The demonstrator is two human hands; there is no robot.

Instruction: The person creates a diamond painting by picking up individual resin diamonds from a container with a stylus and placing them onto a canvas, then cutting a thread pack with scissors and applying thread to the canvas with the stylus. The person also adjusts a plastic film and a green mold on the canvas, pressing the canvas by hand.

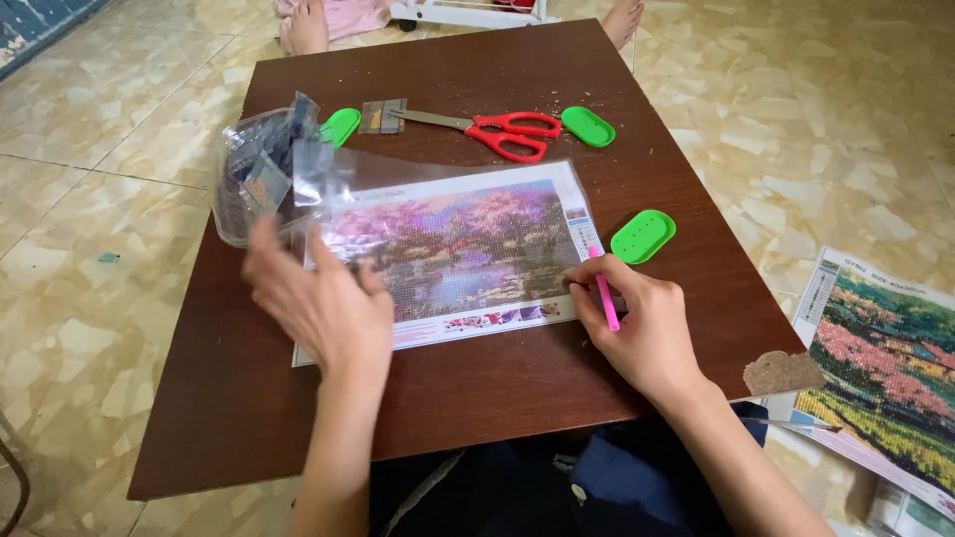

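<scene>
The left hand (318, 298) rests with fingers spread and loose on the left part of the bead picture (463, 254), which lies flat at the centre of the brown table (637, 129) under a clear plastic sheet (333, 174). The right hand (637, 323), at four o'clock from the picture, is closed around a pink pen (604, 290) held over the picture's lower right corner. Red scissors (502, 132) lie at twelve o'clock, one green tray (643, 236) at three o'clock, and a clear bag of packets (254, 179) at ten o'clock.

left hand (323, 303) on diamond-painting canvas (458, 254) | right hand (637, 323) grips pink pen (604, 290)
</scene>
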